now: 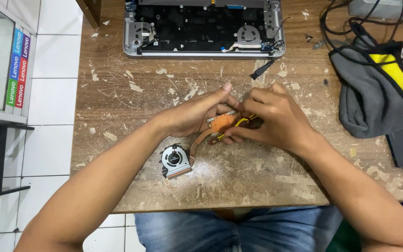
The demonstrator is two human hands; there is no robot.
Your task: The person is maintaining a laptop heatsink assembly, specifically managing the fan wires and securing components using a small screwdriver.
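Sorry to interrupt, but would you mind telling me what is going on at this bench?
A person holds a copper laptop heat pipe assembly with both hands: the left hand steadies its plate, the right hand works at it with a yellow-handled tool. Its fan rests on the wooden table. An opened laptop lies beyond.

Opened laptop [204, 28] beyond, cloth [369, 93] rightward.

Both hands, left hand [197, 114] and right hand [276, 119], on copper heatpipe [218, 125].
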